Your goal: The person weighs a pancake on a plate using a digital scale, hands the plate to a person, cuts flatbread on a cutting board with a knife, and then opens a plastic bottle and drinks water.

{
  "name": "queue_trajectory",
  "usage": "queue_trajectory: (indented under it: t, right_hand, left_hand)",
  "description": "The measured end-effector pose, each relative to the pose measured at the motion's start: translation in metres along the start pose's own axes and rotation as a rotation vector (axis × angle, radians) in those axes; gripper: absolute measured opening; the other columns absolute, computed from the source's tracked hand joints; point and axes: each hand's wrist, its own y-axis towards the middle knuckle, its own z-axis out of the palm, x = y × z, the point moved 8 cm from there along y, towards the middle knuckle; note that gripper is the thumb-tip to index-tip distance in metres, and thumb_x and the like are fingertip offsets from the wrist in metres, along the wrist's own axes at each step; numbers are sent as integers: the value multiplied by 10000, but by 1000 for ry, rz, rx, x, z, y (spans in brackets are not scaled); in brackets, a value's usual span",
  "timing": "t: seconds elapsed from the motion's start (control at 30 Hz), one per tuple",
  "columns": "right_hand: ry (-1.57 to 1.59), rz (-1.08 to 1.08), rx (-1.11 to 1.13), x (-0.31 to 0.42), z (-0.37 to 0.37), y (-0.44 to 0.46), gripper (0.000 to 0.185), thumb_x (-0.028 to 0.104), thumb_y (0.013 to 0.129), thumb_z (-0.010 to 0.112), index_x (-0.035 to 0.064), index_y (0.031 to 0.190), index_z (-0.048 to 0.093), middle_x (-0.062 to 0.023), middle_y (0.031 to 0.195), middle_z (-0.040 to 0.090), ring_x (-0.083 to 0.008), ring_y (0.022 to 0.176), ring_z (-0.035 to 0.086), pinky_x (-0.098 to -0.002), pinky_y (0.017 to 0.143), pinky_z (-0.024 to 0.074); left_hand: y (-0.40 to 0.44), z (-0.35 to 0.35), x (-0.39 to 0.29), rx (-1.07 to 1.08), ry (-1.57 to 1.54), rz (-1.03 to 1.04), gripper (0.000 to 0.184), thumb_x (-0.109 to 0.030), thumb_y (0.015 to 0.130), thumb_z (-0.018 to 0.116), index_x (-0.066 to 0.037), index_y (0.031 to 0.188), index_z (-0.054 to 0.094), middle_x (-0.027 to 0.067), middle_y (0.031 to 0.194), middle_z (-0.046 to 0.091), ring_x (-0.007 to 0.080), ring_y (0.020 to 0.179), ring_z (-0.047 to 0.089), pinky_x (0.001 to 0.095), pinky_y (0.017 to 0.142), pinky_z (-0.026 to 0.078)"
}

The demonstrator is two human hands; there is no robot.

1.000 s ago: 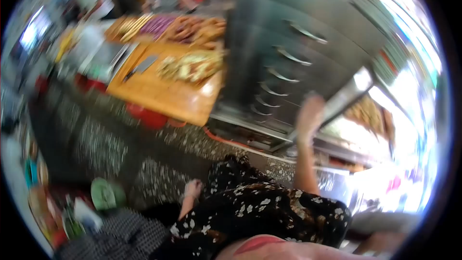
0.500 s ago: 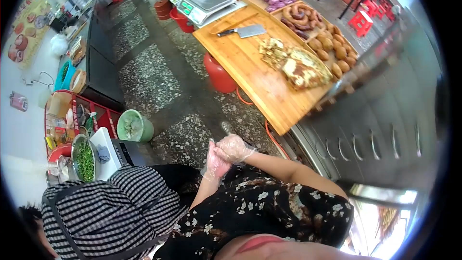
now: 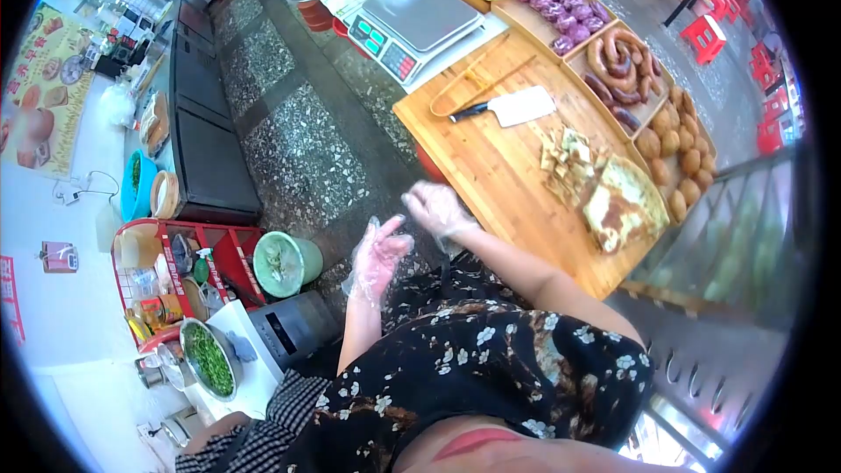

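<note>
Clear plastic gloves cover both of my hands. My left hand (image 3: 378, 258) is raised in front of my body, fingers apart and nothing in it. Close beside the board's near edge, my right hand (image 3: 435, 208) has its fingers bent together; whether they hold anything is too small to tell. On the wooden board (image 3: 517, 210) lie a cleaver (image 3: 521, 107) with a black handle, wooden tongs (image 3: 477, 79), cut pieces of flatbread (image 3: 569, 162) and a larger browned flatbread (image 3: 624, 206). The hands do not touch each other.
A digital scale (image 3: 420, 17) stands beyond the board. Trays hold purple rolls (image 3: 565, 9), sausages (image 3: 618, 66) and round brown items (image 3: 674, 144). At left are a green bucket (image 3: 287, 264), a bowl of chopped greens (image 3: 210, 359) and a person's checked clothing (image 3: 285, 407). Steel drawers (image 3: 701, 377) stand at right.
The view has swung from the steel drawers to the board. My hands, together half a second ago, are now apart. The person in checked clothing has moved lower in view.
</note>
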Motion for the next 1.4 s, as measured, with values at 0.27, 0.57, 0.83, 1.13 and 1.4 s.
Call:
queue_trajectory:
  t: [0.27, 0.57, 0.83, 1.13, 1.4]
  right_hand:
    - [-314, 532, -490, -128, -58, 174, 838, 250, 733, 637, 18, 1398, 183, -303, 1396, 210, -451, 1291, 235, -439, 1041, 289]
    - [-779, 945, -674, -176, -71, 201, 702, 191, 794, 504, 85, 1417, 198, -260, 1446, 163, -401, 1350, 140, -474, 1090, 148]
    - [-473, 1270, -756, -171, -84, 163, 810, 199, 779, 569, 125, 1443, 110, -305, 1385, 256, -380, 1121, 470, -437, 903, 399]
    - [938, 310, -1252, -136, -141, 17, 812, 141, 689, 629, 3, 1386, 237, -197, 1358, 361, -261, 1138, 473, -331, 921, 421]
    - [-876, 1589, -1444, -67, -121, -302, 849, 174, 633, 633, -21, 1364, 249, -216, 1164, 503, -347, 957, 547, -402, 866, 449]
  left_hand:
    - [70, -77, -45, -330, 373, -104, 377, -284, 903, 529, -46, 1196, 522, 105, 1024, 623, 203, 956, 578, 306, 838, 440]
    - [203, -58, -191, -68, 870, -129, 378, -240, 862, 592, -67, 1192, 528, 94, 1038, 620, 174, 967, 580, 285, 844, 438]
    - [311, 8, -238, 137, 1085, -146, 349, -256, 857, 599, -73, 1152, 563, 47, 997, 636, 119, 869, 591, 236, 741, 450]
    - [285, 79, -94, 500, 1240, -332, 365, -260, 866, 609, -35, 1149, 555, 72, 998, 643, 151, 913, 607, 243, 736, 467]
    - [247, 111, -9, 605, 1394, -297, 332, -303, 890, 578, -40, 1093, 588, 57, 951, 650, 121, 887, 593, 233, 763, 438]
